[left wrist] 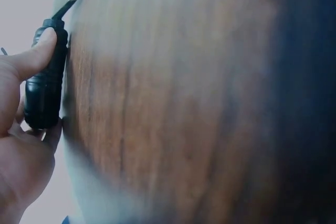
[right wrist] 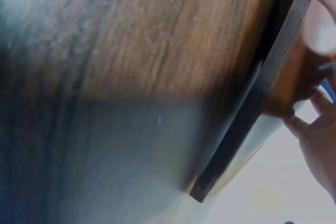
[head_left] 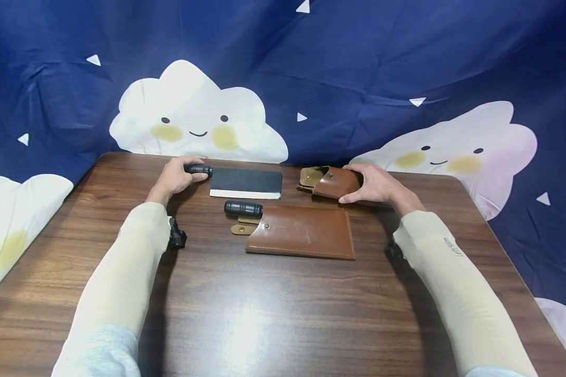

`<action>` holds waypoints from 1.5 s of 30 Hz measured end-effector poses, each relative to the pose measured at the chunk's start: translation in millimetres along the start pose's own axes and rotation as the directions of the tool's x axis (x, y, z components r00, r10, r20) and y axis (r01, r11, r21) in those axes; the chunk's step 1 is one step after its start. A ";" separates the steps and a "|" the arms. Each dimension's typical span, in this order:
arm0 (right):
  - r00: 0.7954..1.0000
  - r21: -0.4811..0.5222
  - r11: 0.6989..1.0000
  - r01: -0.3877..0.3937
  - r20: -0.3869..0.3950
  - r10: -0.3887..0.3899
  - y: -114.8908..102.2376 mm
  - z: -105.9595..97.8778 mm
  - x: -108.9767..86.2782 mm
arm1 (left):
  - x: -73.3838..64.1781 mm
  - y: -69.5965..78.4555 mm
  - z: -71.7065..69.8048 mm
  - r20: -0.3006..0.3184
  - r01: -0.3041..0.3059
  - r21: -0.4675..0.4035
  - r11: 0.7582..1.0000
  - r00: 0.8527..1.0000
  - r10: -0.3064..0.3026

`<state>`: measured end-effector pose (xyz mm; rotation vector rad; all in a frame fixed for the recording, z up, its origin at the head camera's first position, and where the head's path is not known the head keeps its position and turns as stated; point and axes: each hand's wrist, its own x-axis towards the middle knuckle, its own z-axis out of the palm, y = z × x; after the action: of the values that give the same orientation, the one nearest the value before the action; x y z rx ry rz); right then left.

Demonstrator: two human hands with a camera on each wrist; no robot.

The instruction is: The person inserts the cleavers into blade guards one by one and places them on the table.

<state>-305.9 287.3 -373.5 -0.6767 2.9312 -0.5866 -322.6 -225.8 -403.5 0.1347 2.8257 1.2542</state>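
Observation:
At the back of the table lies a cleaver (head_left: 246, 183) with a dark blade and a bright edge. My left hand (head_left: 173, 178) holds its black ribbed handle (left wrist: 46, 80), thumb along one side in the left wrist view. To the right, my right hand (head_left: 373, 184) grips a brown leather sheath (head_left: 335, 182) across its width, thumb at the near edge. The sheath's tan snap strap (head_left: 309, 176) points left toward the blade, apart from it. In the right wrist view the sheath's dark edge (right wrist: 252, 98) faces the camera, with fingertips on its surface.
Nearer the person lies a larger brown sheath (head_left: 306, 233), its snap tab pointing left. A black handle (head_left: 243, 208) sticks out of its left end. The wooden table (head_left: 283, 309) meets a blue cloud-print curtain (head_left: 339, 68) behind.

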 end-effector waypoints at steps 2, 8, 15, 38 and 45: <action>1.000 -0.005 1.000 0.011 -0.005 -0.011 -0.3 0.0 -1.0 | -0.8 0.2 -0.3 0.004 -0.004 -0.004 1.000 1.000 0.004; 1.000 0.007 1.000 0.022 -0.014 -0.022 -1.4 -0.5 -4.4 | -2.6 -1.0 -0.9 0.003 -0.022 -0.021 1.000 1.000 0.022; 1.000 -0.018 1.000 0.022 -0.011 -0.023 -3.3 -2.5 -8.3 | -3.3 -0.2 0.1 0.014 -0.041 -0.033 0.999 0.999 0.042; 0.998 -0.083 0.996 0.042 -0.043 -0.046 -12.7 0.7 -13.1 | -8.9 9.9 -4.6 -0.032 -0.119 -0.131 0.984 0.993 0.116; 0.996 -0.098 0.993 0.066 -0.054 -0.071 -21.7 2.6 -14.1 | -14.1 21.6 -4.6 -0.048 -0.129 -0.138 0.982 0.991 0.123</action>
<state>-284.0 274.6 -367.7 -0.7861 3.0166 -0.4813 -307.6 -216.2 -384.3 0.2908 2.7882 1.4926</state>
